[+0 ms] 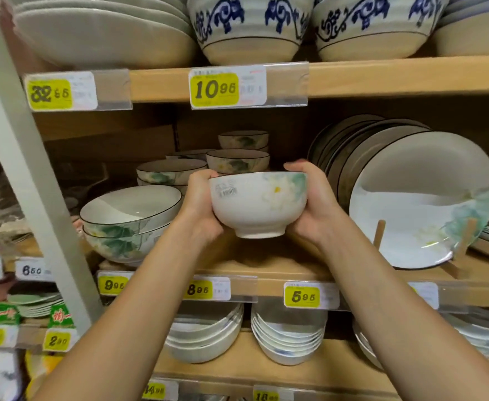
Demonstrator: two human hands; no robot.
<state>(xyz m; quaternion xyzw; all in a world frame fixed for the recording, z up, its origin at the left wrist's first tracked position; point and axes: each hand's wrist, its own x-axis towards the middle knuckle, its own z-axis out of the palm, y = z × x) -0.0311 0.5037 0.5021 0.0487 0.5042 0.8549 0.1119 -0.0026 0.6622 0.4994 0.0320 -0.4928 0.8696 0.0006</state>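
Head view: the lotus bowl [259,204] hangs mid-frame above the wooden shelf [266,267], with left hand [200,204] and right hand [314,204] clamping their fingers [297,167] on its sides. A slack grip on the glaze could drop it; swinging toward the frame's right could strike the propped plates [422,204].

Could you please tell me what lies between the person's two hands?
In the head view, a white lotus-painted bowl sits between the left hand and right hand, both gripping its sides.

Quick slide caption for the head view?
Left hand and right hand hold a white flowered bowl above the wooden shelf.
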